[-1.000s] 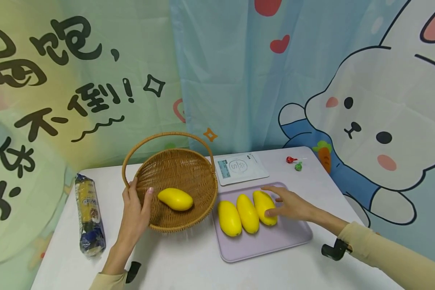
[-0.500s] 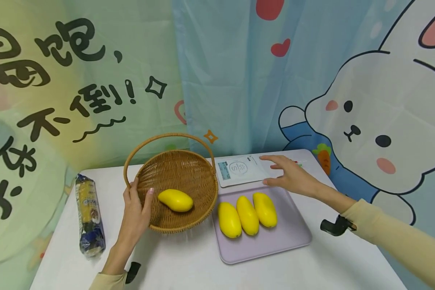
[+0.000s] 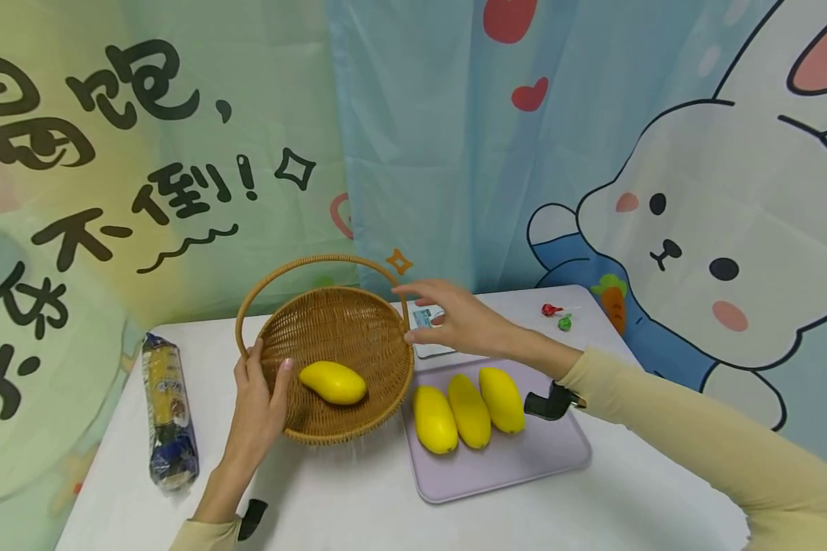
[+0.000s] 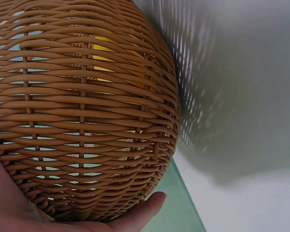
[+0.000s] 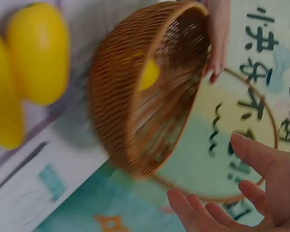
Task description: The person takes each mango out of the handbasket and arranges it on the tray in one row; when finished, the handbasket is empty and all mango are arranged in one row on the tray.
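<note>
A brown wicker basket [image 3: 348, 329] with an arched handle [image 3: 317, 260] tilts toward me, one yellow mango [image 3: 333, 383] lying inside. My left hand [image 3: 258, 409] grips its left rim, thumb on the inner side; the woven wall [image 4: 82, 106] fills much of the left wrist view. Beside the basket's right rim, my right hand [image 3: 462, 321] is held with thumb and fingers spread apart. In the right wrist view the fingers of this hand [image 5: 261, 193] surround part of the handle [image 5: 212, 199] loosely, with a gap between them.
Right of the basket, a lilac tray [image 3: 524, 463] bears three more mangoes [image 3: 469, 411]. Behind it lies a flat white packet [image 3: 429, 350], partly hidden by my right hand. Red and green wrapped candies [image 3: 558, 315] are at the back right, a long noodle-like package [image 3: 171, 413] at the left.
My right hand has left the mangoes on the tray, passed over the white packet, and moved left to the basket's handle. The left hand has kept its hold on the rim.
</note>
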